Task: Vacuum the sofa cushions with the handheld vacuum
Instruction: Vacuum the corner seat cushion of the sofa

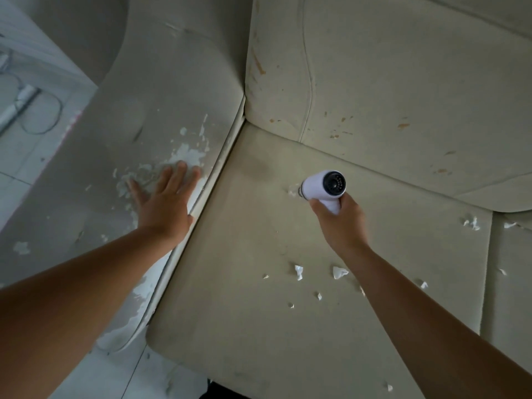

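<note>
A small white handheld vacuum (325,187) with a black rear vent points down and left at the beige seat cushion (244,283). My right hand (338,223) grips its handle from below. A white paper scrap (293,190) lies right at its nozzle. Several more white scraps (339,272) are scattered on the cushion nearer to me. My left hand (162,201) rests flat, fingers spread, on the sofa's worn armrest (121,168), whose surface is peeling in white flakes.
The stained back cushion (403,96) rises behind the seat. A second seat cushion (509,283) with scraps lies to the right. Tiled floor (26,156) with a grey cable (54,110) shows at the far left.
</note>
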